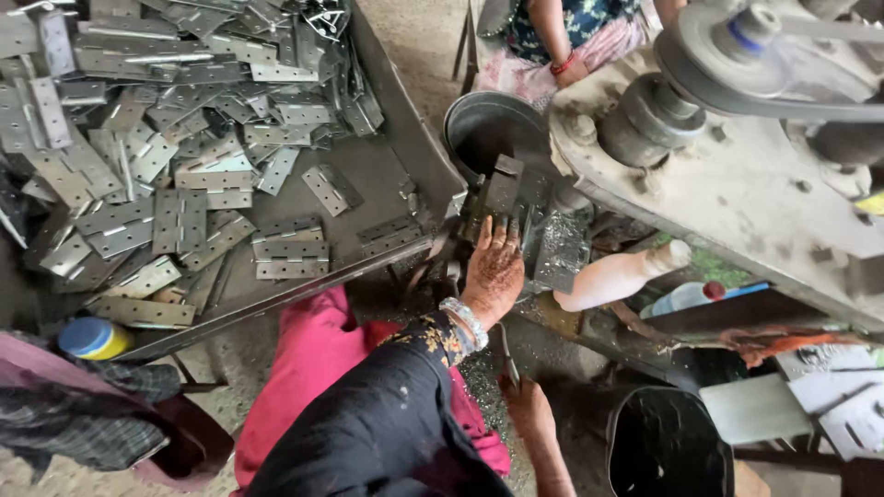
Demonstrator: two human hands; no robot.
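while the left hand (494,269) lies flat on the dark metal block (502,195), grip spread — right hand (527,400) unclear.

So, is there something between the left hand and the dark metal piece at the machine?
Nothing visible: the left hand lies directly on the dark metal piece, fingers touching it. The right hand is lower, apart from it.

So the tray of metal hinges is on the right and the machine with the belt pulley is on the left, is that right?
No, swapped. The head view shows the tray of hinges on the left and the machine with its pulley on the right.
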